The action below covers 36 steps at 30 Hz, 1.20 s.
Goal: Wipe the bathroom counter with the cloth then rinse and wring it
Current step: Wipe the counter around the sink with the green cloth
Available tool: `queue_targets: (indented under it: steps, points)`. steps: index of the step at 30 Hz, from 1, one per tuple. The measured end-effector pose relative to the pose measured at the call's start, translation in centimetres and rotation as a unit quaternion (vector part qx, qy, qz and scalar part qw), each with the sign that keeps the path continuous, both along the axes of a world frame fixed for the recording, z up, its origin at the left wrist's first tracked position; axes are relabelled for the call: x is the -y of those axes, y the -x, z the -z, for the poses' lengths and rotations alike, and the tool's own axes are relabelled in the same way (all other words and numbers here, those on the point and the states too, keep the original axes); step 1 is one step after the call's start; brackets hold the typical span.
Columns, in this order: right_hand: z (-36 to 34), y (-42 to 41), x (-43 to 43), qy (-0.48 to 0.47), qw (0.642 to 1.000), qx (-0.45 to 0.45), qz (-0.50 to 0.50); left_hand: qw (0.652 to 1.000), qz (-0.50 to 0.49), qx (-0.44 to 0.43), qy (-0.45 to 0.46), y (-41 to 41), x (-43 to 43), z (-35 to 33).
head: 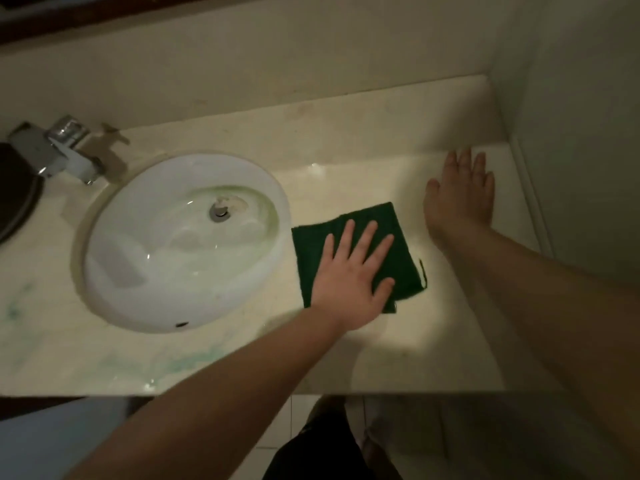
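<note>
Head view of the wiping stage. The green cloth [360,252], folded to a rough square, lies flat on the pale bench [346,161], just right of the oval sink [180,244] and touching none of its rim. The left hand [349,282] rests palm-down on the near-left part of the cloth, its fingers [367,240] spread apart and pointing away from the person toward the back wall; it presses the cloth and does not grip it. The right hand [459,199] lies flat on the bare bench, near the cloth's far right corner but apart from it, fingers loosely splayed and holding nothing. The left hand is therefore the working hand; the right appears only to brace. A small loop [423,273] hangs off the cloth's right edge. Greenish smears [166,362] mark the bench along its front edge, left of the left forearm, so the next stroke would likely run from the cloth toward the near left. The tap [65,150] stands behind the sink at far left, well apart from the cloth; rinsing and wringing are not yet begun.
</note>
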State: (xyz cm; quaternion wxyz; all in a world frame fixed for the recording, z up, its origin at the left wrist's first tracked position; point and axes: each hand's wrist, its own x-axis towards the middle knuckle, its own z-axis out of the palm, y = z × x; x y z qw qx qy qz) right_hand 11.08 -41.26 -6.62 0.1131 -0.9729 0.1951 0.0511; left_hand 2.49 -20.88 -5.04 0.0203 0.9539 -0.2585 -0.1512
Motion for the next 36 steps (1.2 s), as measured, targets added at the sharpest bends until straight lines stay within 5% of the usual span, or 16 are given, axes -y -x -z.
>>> queue_targets:
  steps: [4, 11, 18, 23, 32, 36]
  points:
    - [-1.8, 4.9, 0.8, -0.069, 0.996, 0.030, 0.046, 1.000, -0.005, 0.014, -0.005, 1.5, -0.2, 0.5]
    - [0.3, 20.3, -1.4, 0.019, 1.000, -0.008, 0.023, 1.000, -0.021, 0.022, 0.005, 1.9, 0.4, 0.9]
    - [1.2, 20.0, -0.8, 0.027, 0.999, 0.032, 0.009, 0.998, 0.046, -0.005, 0.030, 7.4, 6.1, 1.0]
    - [1.3, 19.9, -0.9, 0.046, 0.997, 0.054, 0.006, 0.993, 0.113, 0.013, 0.041, 9.5, 2.5, 1.1]
    - [0.9, 19.9, -1.6, 0.056, 0.997, 0.036, 0.029, 0.998, -0.055, 0.038, 0.015, 7.2, -6.3, 1.0]
    - [0.7, 19.2, -3.0, 0.040, 0.998, 0.031, 0.045, 1.000, 0.022, 0.003, -0.005, 11.3, 0.5, 0.7]
